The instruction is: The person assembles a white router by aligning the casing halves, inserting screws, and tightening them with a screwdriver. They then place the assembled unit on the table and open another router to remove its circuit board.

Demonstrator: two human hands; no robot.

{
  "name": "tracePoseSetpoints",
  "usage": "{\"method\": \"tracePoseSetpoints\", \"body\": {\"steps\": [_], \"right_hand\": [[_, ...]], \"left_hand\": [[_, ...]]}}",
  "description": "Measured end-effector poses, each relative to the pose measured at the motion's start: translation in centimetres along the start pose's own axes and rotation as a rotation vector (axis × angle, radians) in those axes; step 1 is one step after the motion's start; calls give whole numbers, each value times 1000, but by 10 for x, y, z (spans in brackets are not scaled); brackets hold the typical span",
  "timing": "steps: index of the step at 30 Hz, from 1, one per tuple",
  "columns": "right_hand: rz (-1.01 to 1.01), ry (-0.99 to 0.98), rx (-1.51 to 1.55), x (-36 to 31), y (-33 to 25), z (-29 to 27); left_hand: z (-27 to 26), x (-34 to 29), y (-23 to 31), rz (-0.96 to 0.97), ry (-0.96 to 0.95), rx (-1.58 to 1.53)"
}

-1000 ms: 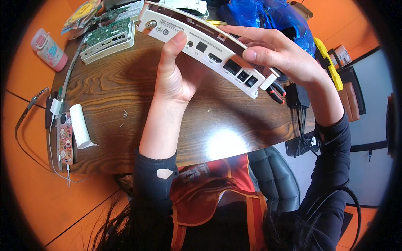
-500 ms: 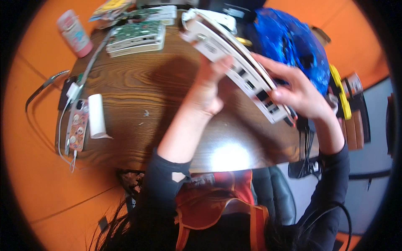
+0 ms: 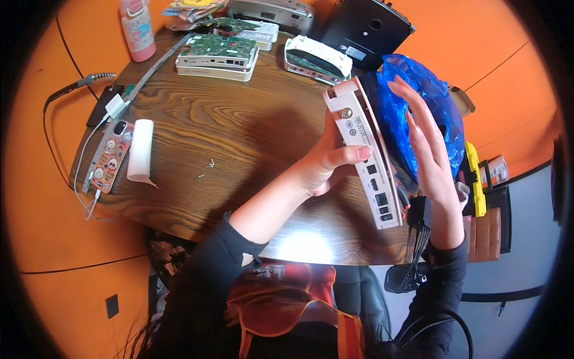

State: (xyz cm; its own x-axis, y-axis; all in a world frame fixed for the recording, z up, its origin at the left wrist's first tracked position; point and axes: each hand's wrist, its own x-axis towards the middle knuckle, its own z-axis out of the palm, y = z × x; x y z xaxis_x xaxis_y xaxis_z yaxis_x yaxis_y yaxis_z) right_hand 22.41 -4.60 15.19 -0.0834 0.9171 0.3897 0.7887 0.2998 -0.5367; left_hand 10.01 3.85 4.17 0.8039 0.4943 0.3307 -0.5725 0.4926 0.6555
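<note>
A white set-top box (image 3: 368, 161) is held on edge above the table, its row of ports facing me. My left hand (image 3: 332, 158) grips it from the left, the thumb pressed on the port side and the other fingers mostly hidden behind it. A narrow gap shows along the right edge between the box's shell and its cover (image 3: 378, 134). My right hand (image 3: 427, 149) stands open just right of the box, fingers stretched upward, holding nothing. Small screws (image 3: 209, 164) lie on the wooden table (image 3: 239, 137) left of the box.
Green circuit boards on white casings (image 3: 218, 57), another opened white device (image 3: 317, 60) and a black box (image 3: 371, 30) line the back. A blue plastic bag (image 3: 445, 113) sits right. At left are a white roll (image 3: 141, 149), a phone (image 3: 112, 155), cables and a pink bottle (image 3: 139, 36).
My right hand has let go of the box and opened beside it. The box has turned more upright in my left hand. The whole view has shifted.
</note>
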Motion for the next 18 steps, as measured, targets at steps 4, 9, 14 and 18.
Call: {"method": "tracePoseSetpoints", "body": {"steps": [4, 9, 14, 18], "right_hand": [[-165, -114, 41, 20, 5, 14], [-186, -115, 145, 20, 5, 30], [-191, -67, 216, 16, 3, 37], [-206, -35, 240, 13, 6, 43]], "left_hand": [[6, -3, 2, -34, -20, -50], [9, -7, 4, -91, -19, -69], [13, -10, 6, -85, -24, -103], [11, -11, 6, -74, -26, -83]]}}
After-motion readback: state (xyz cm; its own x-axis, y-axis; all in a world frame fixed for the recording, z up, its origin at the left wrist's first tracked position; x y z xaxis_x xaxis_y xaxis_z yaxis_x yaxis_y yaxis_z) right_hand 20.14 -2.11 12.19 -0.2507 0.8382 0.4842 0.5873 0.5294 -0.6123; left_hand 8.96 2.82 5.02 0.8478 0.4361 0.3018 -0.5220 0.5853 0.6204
